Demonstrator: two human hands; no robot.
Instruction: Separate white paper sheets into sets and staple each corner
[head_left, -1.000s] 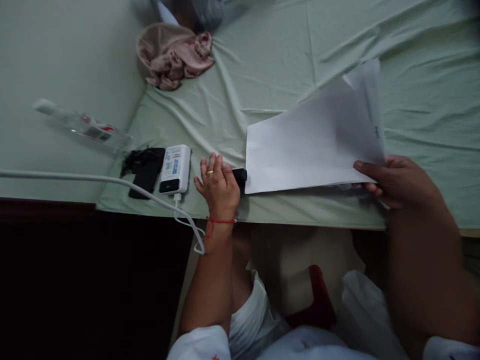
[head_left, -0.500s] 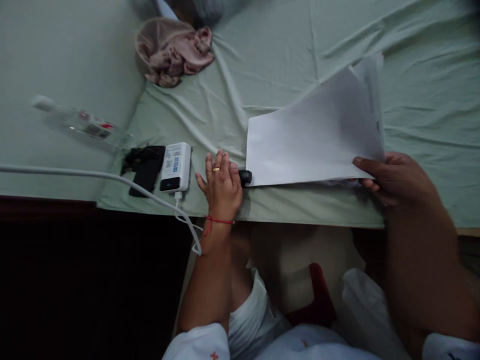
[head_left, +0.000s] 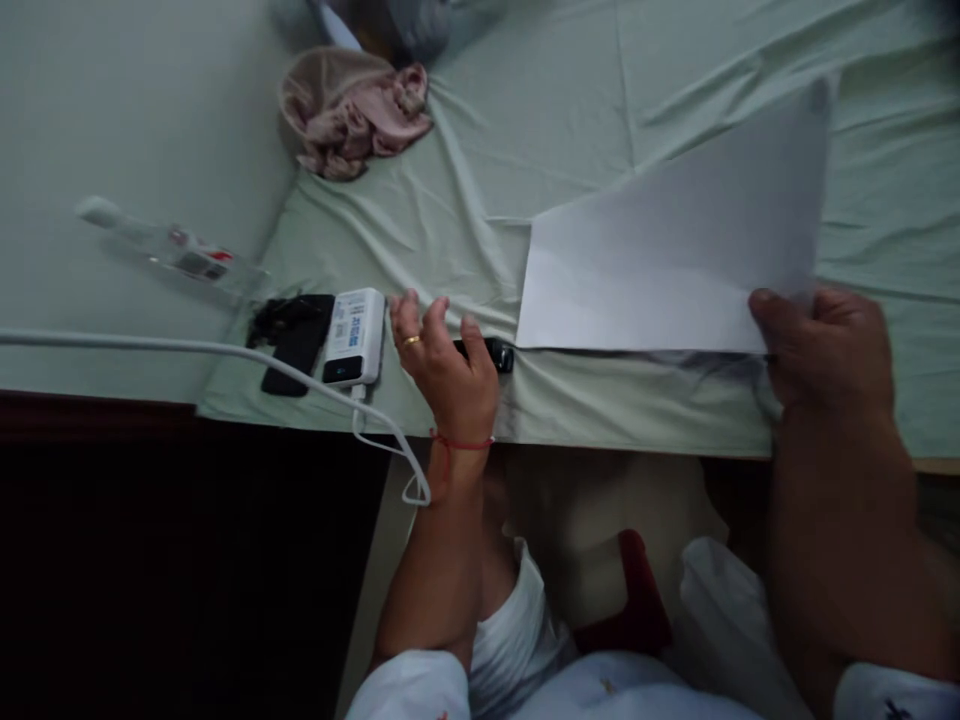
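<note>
My right hand [head_left: 829,340] pinches a stack of white paper sheets [head_left: 660,265] by the near right corner, thumb on top. The stack tilts up to the right, its left end low over the green sheet. My left hand [head_left: 450,355] is open, fingers apart and slightly curled, with a ring and a red string at the wrist. Beside and partly behind its thumb lies a small, glossy black elongated object [head_left: 500,355]. The hand hides much of it, and I cannot make out its kind. The paper's left edge is close to that object.
Left of my left hand lie a white power bank [head_left: 355,335] with a plugged-in cable [head_left: 322,395] and a dark phone [head_left: 298,345]. A clear plastic bottle [head_left: 191,260] lies by the wall. Crumpled pink cloth [head_left: 360,115] rests farther back on the green sheet [head_left: 555,110].
The paper stack has moved right, away from the black object, with my right hand. My left hand has lifted and turned, its fingers no longer lying flat over the object.
</note>
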